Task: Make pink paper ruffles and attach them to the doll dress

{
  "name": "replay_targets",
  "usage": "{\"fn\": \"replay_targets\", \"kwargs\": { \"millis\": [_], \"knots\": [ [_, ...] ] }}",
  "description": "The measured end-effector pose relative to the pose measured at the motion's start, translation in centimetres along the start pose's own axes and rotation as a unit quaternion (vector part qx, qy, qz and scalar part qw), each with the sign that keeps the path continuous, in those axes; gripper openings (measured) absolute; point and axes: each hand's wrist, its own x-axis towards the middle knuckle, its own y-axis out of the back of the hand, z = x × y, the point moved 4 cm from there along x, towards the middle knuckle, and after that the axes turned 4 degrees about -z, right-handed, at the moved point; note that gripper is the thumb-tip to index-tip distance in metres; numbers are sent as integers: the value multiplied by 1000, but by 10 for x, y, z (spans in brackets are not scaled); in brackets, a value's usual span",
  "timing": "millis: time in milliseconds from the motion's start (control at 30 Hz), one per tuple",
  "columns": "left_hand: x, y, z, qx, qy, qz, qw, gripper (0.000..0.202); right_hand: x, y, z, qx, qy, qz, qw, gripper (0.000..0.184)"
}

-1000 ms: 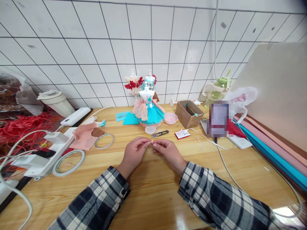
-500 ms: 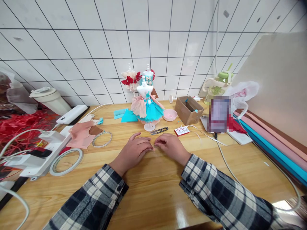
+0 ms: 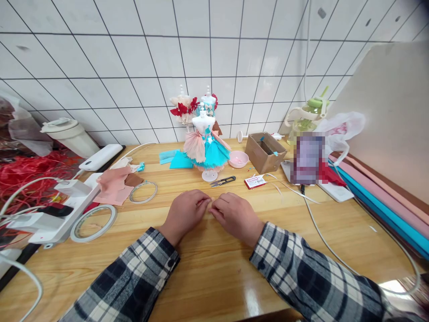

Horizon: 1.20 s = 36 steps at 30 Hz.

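Observation:
My left hand [image 3: 188, 213] and my right hand [image 3: 235, 215] meet over the wooden table, fingertips pinched close together. Between them shows a tiny pale pink scrap [image 3: 212, 200], mostly hidden by the fingers; both hands seem to pinch it. Just beyond the fingers lies a pair of thread snips [image 3: 223, 181]. Behind the snips stands a small white dress form [image 3: 203, 120] wearing a pink and turquoise gauzy skirt [image 3: 209, 150]. Beside my right hand is a small red and white packet [image 3: 255, 181].
Two more dressed forms [image 3: 182, 109] stand behind. A pink bowl [image 3: 238, 159], cardboard box [image 3: 264, 154] and phone [image 3: 307, 158] are to the right. Leftward lie tape rolls [image 3: 112, 219], pink cloth [image 3: 114, 185] and a power strip [image 3: 72, 212]. Cables run along both sides.
My left hand's fingers have drawn in from a looser, spread pose to a pinch. Both hands have come together, and the pink scrap is now more hidden. The view has shifted slightly.

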Motion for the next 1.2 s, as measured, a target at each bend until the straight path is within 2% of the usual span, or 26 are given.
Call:
{"fn": "replay_targets", "kwargs": {
  "millis": [100, 167, 200, 267, 367, 400, 467, 667, 733, 800, 867, 967, 1067, 1133, 1200],
  "knots": [
    [-1, 3, -2, 4, 25, 40, 999, 21, 1, 4, 8, 113, -79, 66, 988, 14],
    [-1, 6, 1, 30, 0, 48, 998, 22, 2, 5, 19, 208, -146, 112, 961, 18],
    [-1, 7, 3, 44, -16, 49, 998, 22, 3, 3, 24, 265, -178, 113, 941, 21],
    [-1, 9, 7, 68, -50, 57, 995, 23, 4, -5, 32, 398, -244, 76, 881, 32],
    [-1, 10, 12, 95, -83, 72, 989, 24, 3, -19, 32, 563, -316, -5, 763, 48],
    [-1, 10, 12, 102, -88, 75, 988, 25, 2, -21, 29, 592, -327, -21, 736, 49],
    [-2, 10, 12, 109, -93, 77, 987, 25, 0, -24, 24, 621, -335, -38, 707, 45],
    [-3, 8, 9, 67, -77, 87, 991, 24, -2, -32, 17, 653, -340, 0, 676, 36],
    [-2, 7, 8, 19, -42, 88, 995, 24, -2, -34, 16, 662, -332, 1, 672, 38],
    [-1, 5, 5, -77, 11, 87, 993, 22, -2, -37, 14, 664, -322, -7, 674, 40],
    [0, 1, 1, -204, 74, 82, 973, 21, -2, -39, 14, 663, -317, -7, 678, 42],
    [0, -6, -2, -347, 133, 78, 925, 22, 0, -38, 18, 662, -312, 3, 681, 43],
    [1, -7, -2, -386, 121, 80, 911, 22, 2, -34, 24, 662, -304, -4, 685, 44],
    [1, -3, -1, -350, 88, 89, 928, 21, 4, -31, 28, 666, -298, -17, 683, 45],
    [1, 4, 1, -258, 25, 90, 962, 20, 5, -29, 33, 663, -286, -28, 691, 44]
  ]
}}
